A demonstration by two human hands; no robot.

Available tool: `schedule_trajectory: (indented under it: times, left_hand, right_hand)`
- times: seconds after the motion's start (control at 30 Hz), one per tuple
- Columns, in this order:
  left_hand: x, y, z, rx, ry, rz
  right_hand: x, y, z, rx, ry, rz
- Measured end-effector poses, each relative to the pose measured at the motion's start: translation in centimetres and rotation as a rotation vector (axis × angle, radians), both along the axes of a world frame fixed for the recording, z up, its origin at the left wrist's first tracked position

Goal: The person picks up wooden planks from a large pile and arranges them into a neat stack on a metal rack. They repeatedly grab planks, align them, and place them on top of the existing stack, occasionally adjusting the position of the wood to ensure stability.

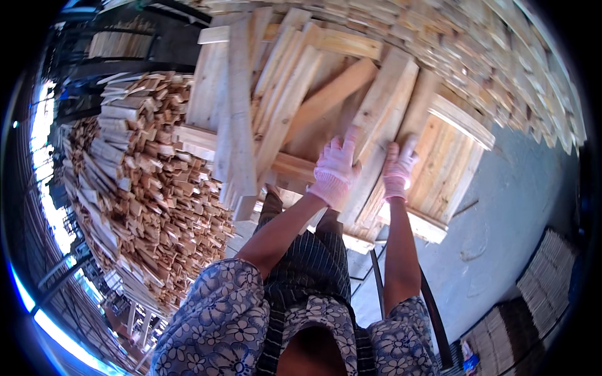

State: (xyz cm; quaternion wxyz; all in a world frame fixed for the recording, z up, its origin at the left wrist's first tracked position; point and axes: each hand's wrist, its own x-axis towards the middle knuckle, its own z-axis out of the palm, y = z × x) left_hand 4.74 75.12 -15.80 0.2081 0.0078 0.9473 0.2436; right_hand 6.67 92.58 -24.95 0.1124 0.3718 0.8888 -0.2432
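Note:
Both my hands wear pale pink-white knitted gloves. My left hand lies over the left edge of a wide wooden plank, its fingers stretched out and somewhat blurred. Just to the right, my right hand has its thumb and fingers about a narrower plank, which is smeared by motion. Both planks lie lengthwise across a low wooden frame or crate with boarded ends. More loose planks rest on its left part, and a slanting brown board lies between. The undersides of the planks are hidden.
A tall heap of stacked wood pieces stands at the left. Further stacked boards line the far side. On the right is grey floor, with bundles of slats at the lower right. Dark bars stand beside my right arm.

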Motion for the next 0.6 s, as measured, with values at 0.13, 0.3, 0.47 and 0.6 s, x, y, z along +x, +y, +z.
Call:
schedule_trajectory:
  times: [0.13, 0.3, 0.47, 0.6]
  left_hand:
    - [-0.7, -5.5, 9.1, 0.013, 0.046, -0.062]
    - [-5.7, -18.2, 8.5, -0.261, 0.253, 0.119]
    - [-10.6, -25.2, 3.7, -0.010, -0.136, 0.292]
    - [-8.8, -31.0, -0.4, 0.217, -0.064, 0.228]
  right_hand:
    - [-0.4, 0.0, 0.0, -0.123, 0.059, 0.058]
    - [-3.3, -5.8, 8.6, 0.227, 0.070, 0.333]
    - [-3.2, -23.3, 8.4, -0.627, 0.319, 0.049]
    - [-5.1, -30.0, 10.3, -0.468, 0.011, -0.146]
